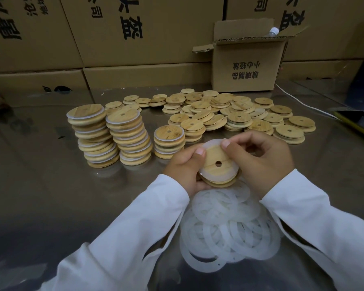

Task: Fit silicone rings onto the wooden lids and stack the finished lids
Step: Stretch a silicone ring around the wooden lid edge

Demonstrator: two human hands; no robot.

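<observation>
Both hands hold one round wooden lid (215, 159) with a small centre hole, tilted toward me above the table. A white silicone ring (210, 143) wraps its rim. My left hand (185, 166) grips the lid's left edge, thumb on top. My right hand (259, 158) pinches the ring at the lid's upper edge. Below the hands lies a heap of loose silicone rings (227, 225). Three stacks of ringed lids (126, 141) stand to the left. A spread of bare lids (237, 114) lies beyond.
The work surface is a shiny metal table (51, 185). An open cardboard box (246, 61) stands at the back right, with large cartons (135, 34) walling the rear. A white cable (298, 101) and a dark yellow-edged object (357, 122) lie at the right.
</observation>
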